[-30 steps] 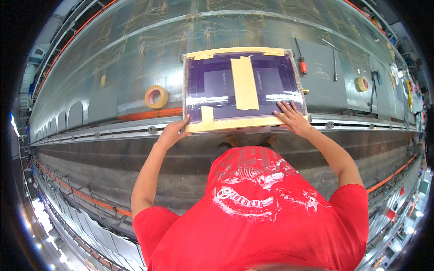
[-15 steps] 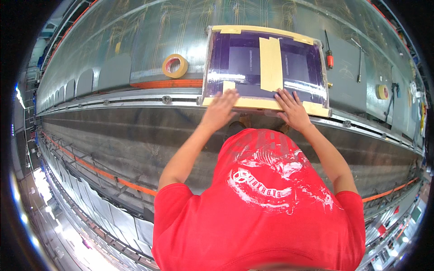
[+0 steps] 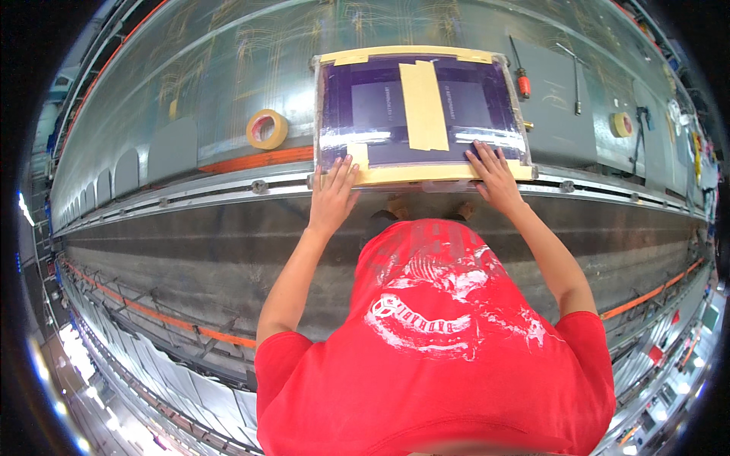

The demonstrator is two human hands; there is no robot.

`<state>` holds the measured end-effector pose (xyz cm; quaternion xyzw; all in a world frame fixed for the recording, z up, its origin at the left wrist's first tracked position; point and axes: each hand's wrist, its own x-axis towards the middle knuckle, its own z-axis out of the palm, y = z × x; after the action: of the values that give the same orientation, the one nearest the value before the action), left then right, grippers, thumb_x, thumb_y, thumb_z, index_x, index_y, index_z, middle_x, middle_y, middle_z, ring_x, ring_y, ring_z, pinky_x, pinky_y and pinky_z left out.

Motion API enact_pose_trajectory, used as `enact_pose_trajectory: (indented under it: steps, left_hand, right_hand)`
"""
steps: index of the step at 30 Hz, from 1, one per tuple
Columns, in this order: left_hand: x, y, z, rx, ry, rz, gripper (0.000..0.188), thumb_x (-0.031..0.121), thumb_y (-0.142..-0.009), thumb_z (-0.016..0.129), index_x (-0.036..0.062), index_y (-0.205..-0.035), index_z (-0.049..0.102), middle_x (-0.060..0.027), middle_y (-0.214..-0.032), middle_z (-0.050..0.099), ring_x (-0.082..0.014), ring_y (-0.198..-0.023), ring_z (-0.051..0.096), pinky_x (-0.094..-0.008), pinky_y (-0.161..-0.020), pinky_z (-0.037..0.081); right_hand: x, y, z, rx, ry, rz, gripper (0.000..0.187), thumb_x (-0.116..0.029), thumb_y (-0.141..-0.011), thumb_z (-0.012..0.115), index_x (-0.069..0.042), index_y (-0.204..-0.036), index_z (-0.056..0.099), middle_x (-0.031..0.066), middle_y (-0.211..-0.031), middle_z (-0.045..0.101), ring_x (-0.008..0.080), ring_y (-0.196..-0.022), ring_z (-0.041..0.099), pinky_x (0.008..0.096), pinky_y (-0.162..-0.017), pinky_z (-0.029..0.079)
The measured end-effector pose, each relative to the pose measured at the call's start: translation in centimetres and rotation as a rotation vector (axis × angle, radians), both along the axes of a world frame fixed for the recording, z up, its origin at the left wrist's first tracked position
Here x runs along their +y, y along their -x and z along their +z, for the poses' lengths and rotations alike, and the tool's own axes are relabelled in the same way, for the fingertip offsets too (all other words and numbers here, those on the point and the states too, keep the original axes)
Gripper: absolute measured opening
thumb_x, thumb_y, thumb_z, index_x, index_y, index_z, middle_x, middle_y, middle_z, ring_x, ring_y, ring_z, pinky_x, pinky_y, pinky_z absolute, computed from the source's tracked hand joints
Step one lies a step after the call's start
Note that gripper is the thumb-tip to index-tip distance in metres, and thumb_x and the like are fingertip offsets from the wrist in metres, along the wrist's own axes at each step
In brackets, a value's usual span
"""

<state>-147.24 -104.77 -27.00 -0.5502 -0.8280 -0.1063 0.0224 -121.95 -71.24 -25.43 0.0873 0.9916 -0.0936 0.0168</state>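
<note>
1. A dark purple panel (image 3: 365, 95) lay on the table (image 3: 228, 83) at its near edge, yellow tape along its near and far sides and a wide tape strip (image 3: 424, 106) across its middle.
2. The left hand (image 3: 331, 199) touched the panel's near-left corner, its grip spread, fingers straight.
3. The right hand (image 3: 497, 181) rested on the near edge, right of the strip, its grip likewise spread.
4. A tape roll (image 3: 280, 131) lay left of the panel; a red-handled screwdriver (image 3: 524, 83) lay to its right.
</note>
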Motion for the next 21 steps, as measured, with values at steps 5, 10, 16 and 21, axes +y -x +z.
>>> enact_pose_trajectory:
  steps: [5, 10, 16, 21]
  left_hand:
    - [0.4, 1.9, -2.1, 0.061, -0.084, -0.119, 0.058, 0.019, -0.075, 0.074, 0.0181, -0.131, 0.06, 0.0, -0.143, 0.054, -0.0211, -0.128, 0.051, -0.0469, -0.105, 0.039]
    - [0.8, 3.8, -0.2, 0.094, -0.167, -0.184, 0.057, 0.016, -0.07, 0.075, 0.0182, -0.126, 0.063, 0.0, -0.135, 0.06, -0.022, -0.119, 0.058, -0.0446, -0.098, 0.044]
    - [5.8, 9.9, 11.0, 0.453, -0.515, 0.071, 0.041, 0.026, -0.08, 0.078, 0.017, -0.12, 0.069, -0.0059, -0.136, 0.06, -0.0253, -0.125, 0.056, -0.0451, -0.105, 0.038]
    - [10.7, 10.9, 14.9, -0.037, -1.074, 0.375, 0.063, 0.033, -0.089, 0.075, 0.0068, -0.14, 0.049, -0.0205, -0.15, 0.04, -0.034, -0.136, 0.043, -0.0473, -0.111, 0.033]
  right_hand:
    - [0.4, 1.0, -0.5, 0.007, -0.103, 0.04, 0.089, -0.02, -0.072, 0.078, -0.016, -0.151, 0.037, 0.0095, -0.159, 0.032, 0.027, -0.143, 0.036, 0.0479, -0.118, 0.027]
    - [1.7, 2.6, 1.3, 0.048, -0.135, 0.159, 0.093, -0.02, -0.068, 0.081, -0.016, -0.15, 0.037, 0.01, -0.156, 0.037, 0.0263, -0.141, 0.039, 0.0455, -0.117, 0.03]
    - [7.6, 9.0, 10.5, 0.461, -0.323, 0.215, 0.056, -0.011, -0.071, 0.075, -0.013, -0.126, 0.062, 0.0097, -0.121, 0.069, 0.0256, -0.108, 0.067, 0.0401, -0.091, 0.055]
    - [9.0, 14.8, 20.2, 0.516, -0.323, 0.005, 0.046, -0.005, -0.074, 0.071, -0.01, -0.119, 0.064, 0.0098, -0.106, 0.073, 0.0293, -0.091, 0.07, 0.0392, -0.076, 0.056]
